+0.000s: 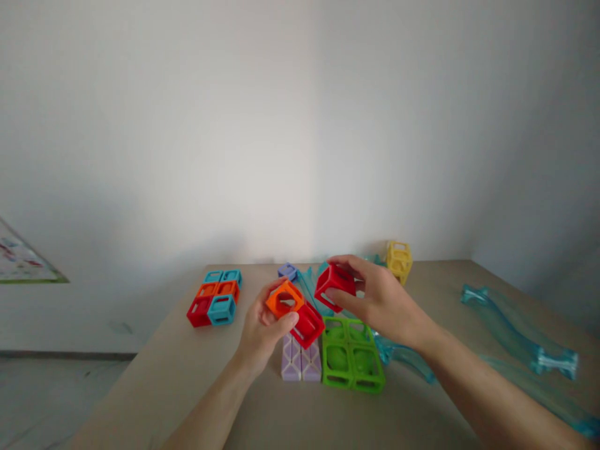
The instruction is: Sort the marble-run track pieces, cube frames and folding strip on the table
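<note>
My left hand is closed on an orange open-sided cube block, thumb in front. A red cube block is joined to the orange one at its lower right. Between thumb and fingers, my right hand grips another red cube block, tilted and held apart from the joined pair. Below the hands lie a square of green cube blocks and some lilac pieces with pale zigzag lines, partly covered by the held red block.
Blue, orange and red cubes lie grouped at the left. A yellow stack and a small purple block sit near the wall. Clear blue track pieces spread over the right of the table, some behind the hands.
</note>
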Demonstrator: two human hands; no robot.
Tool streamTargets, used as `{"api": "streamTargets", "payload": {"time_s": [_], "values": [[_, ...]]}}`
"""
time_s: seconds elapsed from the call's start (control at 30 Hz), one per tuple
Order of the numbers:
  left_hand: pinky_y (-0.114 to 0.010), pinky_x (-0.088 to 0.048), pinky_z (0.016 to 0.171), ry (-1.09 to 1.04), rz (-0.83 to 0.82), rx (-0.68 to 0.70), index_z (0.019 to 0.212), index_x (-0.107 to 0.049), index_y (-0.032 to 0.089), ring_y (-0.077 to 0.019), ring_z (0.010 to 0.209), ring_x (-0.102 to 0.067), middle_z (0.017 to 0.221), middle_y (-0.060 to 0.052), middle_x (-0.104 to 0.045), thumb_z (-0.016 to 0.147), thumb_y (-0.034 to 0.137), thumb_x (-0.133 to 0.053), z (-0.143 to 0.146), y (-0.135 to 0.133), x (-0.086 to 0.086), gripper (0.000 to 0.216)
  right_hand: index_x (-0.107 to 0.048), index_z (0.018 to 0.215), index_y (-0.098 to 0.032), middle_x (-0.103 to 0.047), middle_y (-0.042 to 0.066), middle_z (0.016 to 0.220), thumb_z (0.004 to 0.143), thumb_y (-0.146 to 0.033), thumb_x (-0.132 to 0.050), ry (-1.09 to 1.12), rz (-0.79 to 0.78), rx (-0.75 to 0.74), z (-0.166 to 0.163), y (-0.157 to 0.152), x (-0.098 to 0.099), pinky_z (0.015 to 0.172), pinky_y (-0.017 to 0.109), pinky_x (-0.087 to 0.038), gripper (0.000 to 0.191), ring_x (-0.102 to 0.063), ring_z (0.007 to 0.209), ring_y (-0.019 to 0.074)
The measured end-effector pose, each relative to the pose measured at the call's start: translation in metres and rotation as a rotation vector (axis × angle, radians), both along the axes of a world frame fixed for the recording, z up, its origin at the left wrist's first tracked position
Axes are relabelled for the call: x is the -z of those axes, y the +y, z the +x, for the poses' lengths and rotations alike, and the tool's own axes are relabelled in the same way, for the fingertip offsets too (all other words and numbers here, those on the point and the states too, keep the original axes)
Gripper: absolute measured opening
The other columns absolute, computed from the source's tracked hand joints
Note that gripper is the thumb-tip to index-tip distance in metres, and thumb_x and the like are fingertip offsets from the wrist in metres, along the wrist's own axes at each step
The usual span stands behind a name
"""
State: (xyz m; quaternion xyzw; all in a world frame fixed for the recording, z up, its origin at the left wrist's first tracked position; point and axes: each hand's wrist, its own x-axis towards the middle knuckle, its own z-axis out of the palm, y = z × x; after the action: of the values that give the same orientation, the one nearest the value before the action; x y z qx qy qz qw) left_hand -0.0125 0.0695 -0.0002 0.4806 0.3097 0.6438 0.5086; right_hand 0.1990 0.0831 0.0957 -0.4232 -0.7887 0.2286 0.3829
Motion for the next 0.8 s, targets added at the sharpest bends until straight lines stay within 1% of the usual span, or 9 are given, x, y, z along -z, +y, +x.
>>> {"api": "streamTargets", "payload": {"time_s": [0.07, 0.17, 0.27, 0.33, 0.4, 0.53, 0.67, 0.73, 0.8], "values": [[-0.029, -0.052, 0.085, 0.052, 0.029, 0.050, 0.126, -0.053, 0.022, -0.0192, 0.096, -0.066, 0.112, -0.008, -0.068, 0.071, 0.020, -0.076, 0.000, -0.003, -0.001, 0.060, -0.058, 0.120, -0.018, -0.071, 0.007, 0.102, 0.081, -0.029, -0.067, 0.079, -0.032, -0.013, -0.001, 0.000, 0.002, 0.083, 0.034, -0.052, 0.042, -0.067, 0.090, 0.0212], [-0.029, -0.052, 0.084, 0.137, 0.025, 0.140, 0.135, -0.047, 0.024, -0.0212, 0.099, -0.065, 0.118, -0.009, -0.066, 0.071, 0.022, -0.076, -0.001, -0.008, -0.004, 0.070, -0.056, 0.127, -0.016, -0.070, 0.009, 0.110, 0.085, -0.036, -0.064, 0.172, -0.066, -0.022, -0.003, 0.000, 0.002, 0.087, 0.035, -0.051, 0.047, -0.066, 0.096, 0.0221], [-0.030, -0.051, 0.087, 0.242, -0.001, 0.209, 0.131, -0.053, 0.023, -0.0232, 0.104, -0.064, 0.119, -0.009, -0.066, 0.074, 0.023, -0.074, -0.001, -0.012, -0.005, 0.061, -0.060, 0.125, -0.016, -0.069, 0.009, 0.114, 0.087, -0.041, -0.062, 0.168, -0.050, -0.059, -0.005, -0.003, 0.000, 0.089, 0.035, -0.050, 0.046, -0.065, 0.100, 0.0227], [-0.031, -0.051, 0.088, 0.285, -0.029, 0.257, 0.126, -0.059, 0.021, -0.0247, 0.104, -0.064, 0.115, -0.008, -0.068, 0.075, 0.024, -0.074, 0.001, -0.014, -0.006, 0.053, -0.063, 0.121, -0.017, -0.070, 0.008, 0.112, 0.088, -0.039, -0.061, 0.119, -0.016, -0.099, -0.008, -0.006, 0.000, 0.086, 0.033, -0.050, 0.040, -0.064, 0.097, 0.0215], [-0.033, -0.052, 0.087, 0.275, -0.043, 0.283, 0.125, -0.061, 0.020, -0.0259, 0.103, -0.065, 0.112, -0.009, -0.069, 0.074, 0.025, -0.075, 0.002, -0.014, -0.007, 0.052, -0.065, 0.119, -0.019, -0.070, 0.006, 0.108, 0.088, -0.035, -0.061, 0.056, 0.023, -0.132, -0.011, -0.008, 0.001, 0.083, 0.031, -0.050, 0.035, -0.064, 0.093, 0.0200], [-0.035, -0.053, 0.088, 0.190, -0.030, 0.217, 0.127, -0.060, 0.019, -0.0271, 0.104, -0.065, 0.118, -0.011, -0.068, 0.075, 0.029, -0.074, 0.001, -0.012, -0.009, 0.055, -0.066, 0.116, -0.019, -0.070, 0.006, 0.102, 0.089, -0.031, -0.060, -0.001, 0.081, -0.110, -0.016, -0.010, 0.006, 0.078, 0.029, -0.049, 0.031, -0.064, 0.088, 0.0184], [-0.034, -0.052, 0.089, 0.190, -0.041, 0.173, 0.124, -0.063, 0.019, -0.0254, 0.102, -0.066, 0.117, -0.011, -0.069, 0.076, 0.031, -0.073, 0.002, -0.012, -0.011, 0.050, -0.065, 0.118, -0.021, -0.070, 0.005, 0.101, 0.090, -0.030, -0.059, 0.006, 0.094, -0.098, -0.018, -0.009, 0.011, 0.074, 0.028, -0.050, 0.030, -0.064, 0.086, 0.0174], [-0.031, -0.053, 0.085, 0.187, -0.043, 0.141, 0.122, -0.064, 0.018, -0.0239, 0.098, -0.067, 0.113, -0.010, -0.071, 0.076, 0.033, -0.073, 0.001, -0.011, -0.012, 0.049, -0.064, 0.119, -0.022, -0.069, 0.005, 0.104, 0.090, -0.030, -0.058, 0.003, 0.106, -0.094, -0.019, -0.008, 0.011, 0.075, 0.028, -0.051, 0.030, -0.064, 0.090, 0.0178], [-0.028, -0.054, 0.076, 0.161, -0.067, 0.049, 0.117, -0.066, 0.018, -0.0210, 0.086, -0.069, 0.102, -0.009, -0.074, 0.077, 0.037, -0.071, -0.004, -0.007, -0.012, 0.044, -0.062, 0.122, -0.022, -0.066, 0.007, 0.113, 0.090, -0.032, -0.059, -0.001, 0.148, -0.068, -0.018, -0.009, 0.011, 0.079, 0.030, -0.052, 0.034, -0.062, 0.097, 0.0193]]}}
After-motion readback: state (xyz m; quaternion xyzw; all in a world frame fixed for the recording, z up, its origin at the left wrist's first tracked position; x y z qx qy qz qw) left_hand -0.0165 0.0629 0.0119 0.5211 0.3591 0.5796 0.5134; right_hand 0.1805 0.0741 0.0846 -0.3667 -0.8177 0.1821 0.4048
